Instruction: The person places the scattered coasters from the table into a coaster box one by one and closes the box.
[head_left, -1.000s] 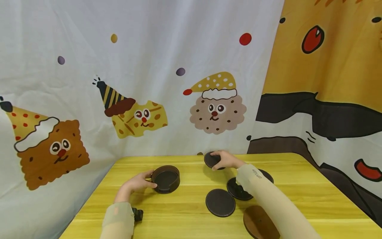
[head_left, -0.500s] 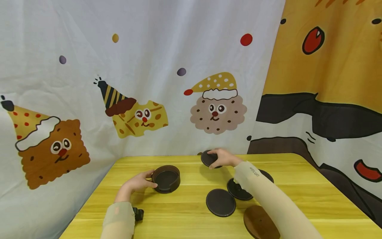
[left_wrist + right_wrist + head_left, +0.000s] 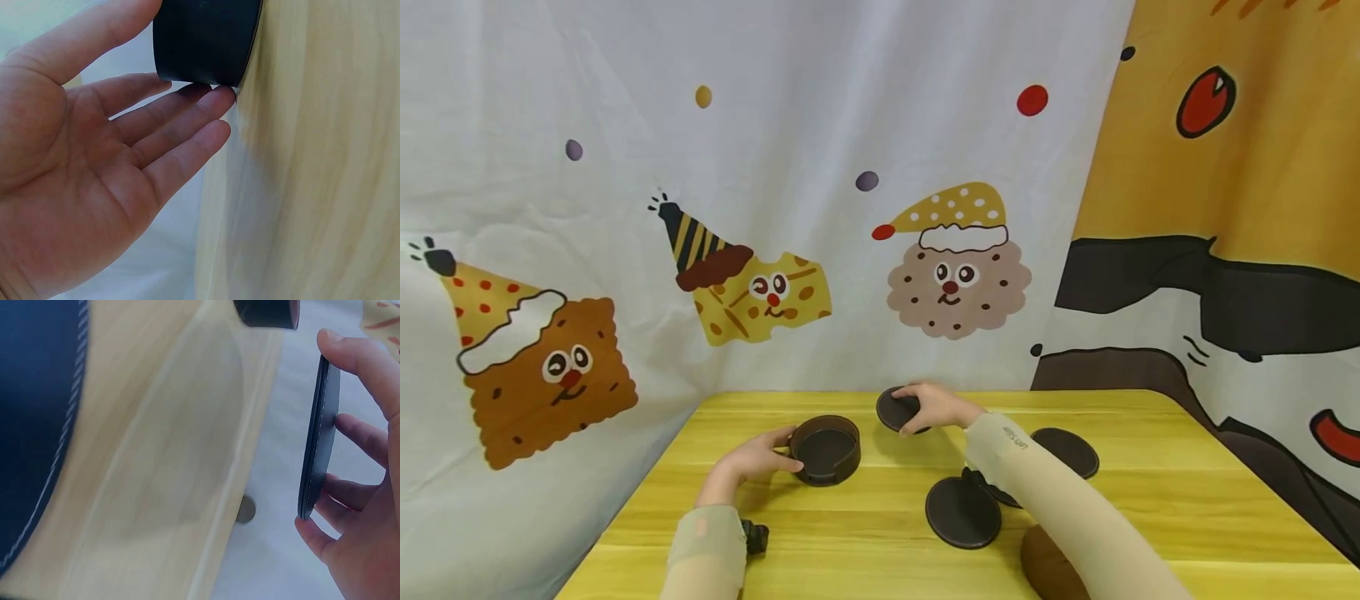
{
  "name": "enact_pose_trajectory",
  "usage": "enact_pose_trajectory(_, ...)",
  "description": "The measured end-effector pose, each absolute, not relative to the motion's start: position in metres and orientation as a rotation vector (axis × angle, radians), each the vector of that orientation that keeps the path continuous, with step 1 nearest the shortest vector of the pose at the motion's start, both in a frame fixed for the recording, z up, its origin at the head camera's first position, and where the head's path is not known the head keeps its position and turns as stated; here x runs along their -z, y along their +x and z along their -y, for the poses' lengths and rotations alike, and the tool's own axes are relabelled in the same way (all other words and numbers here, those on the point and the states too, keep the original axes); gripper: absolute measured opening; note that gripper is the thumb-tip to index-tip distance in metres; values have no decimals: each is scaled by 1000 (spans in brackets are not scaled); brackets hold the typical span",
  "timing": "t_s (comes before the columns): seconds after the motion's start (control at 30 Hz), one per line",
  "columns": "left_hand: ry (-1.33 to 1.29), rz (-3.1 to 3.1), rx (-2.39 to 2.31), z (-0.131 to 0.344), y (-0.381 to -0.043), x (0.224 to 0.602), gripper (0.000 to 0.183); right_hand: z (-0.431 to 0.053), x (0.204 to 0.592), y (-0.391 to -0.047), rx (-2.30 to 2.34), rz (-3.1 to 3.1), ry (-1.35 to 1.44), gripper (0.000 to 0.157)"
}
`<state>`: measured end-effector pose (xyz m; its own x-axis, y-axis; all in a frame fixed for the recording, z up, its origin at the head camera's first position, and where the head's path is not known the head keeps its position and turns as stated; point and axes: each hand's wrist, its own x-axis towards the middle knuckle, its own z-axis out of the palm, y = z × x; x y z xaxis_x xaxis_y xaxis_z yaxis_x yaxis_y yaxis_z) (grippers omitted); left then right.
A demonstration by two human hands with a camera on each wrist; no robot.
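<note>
A round dark-brown coaster holder (image 3: pixel 825 479) with a notch in its front wall stands on the table. My left hand (image 3: pixel 760 457) holds its left side, thumb near the front and fingers behind; in the left wrist view the fingertips (image 3: pixel 215 103) touch its dark wall. To the right, my right hand (image 3: pixel 942 407) grips a round black coaster (image 3: pixel 893 412) by the edge, tilted above the table's far part. In the right wrist view the stitched coaster (image 3: pixel 320 437) shows a layered edge; whether it is one coaster or two stacked I cannot tell.
On the yellow wood-grain table (image 3: pixel 820 542) lie a black coaster (image 3: pixel 962 515), another coaster (image 3: pixel 1067 452) farther right and one mostly hidden under the right sleeve. A brown coaster (image 3: pixel 1047 567) lies near the front, partly covered. A printed curtain (image 3: pixel 820 167) hangs behind.
My right hand has carried the coaster leftward, closer to the holder. The left hand stays at the holder. The head view has turned slightly left.
</note>
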<state>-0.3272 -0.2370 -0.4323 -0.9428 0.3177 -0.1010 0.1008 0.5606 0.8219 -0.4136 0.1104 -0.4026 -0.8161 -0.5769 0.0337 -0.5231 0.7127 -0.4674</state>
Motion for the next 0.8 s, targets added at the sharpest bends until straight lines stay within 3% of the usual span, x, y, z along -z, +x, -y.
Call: enact_pose_trajectory(0.8, 356, -2528, -1345, 241, -332, 434, 82, -15, 390, -410, 546, -2730, -1110, 75)
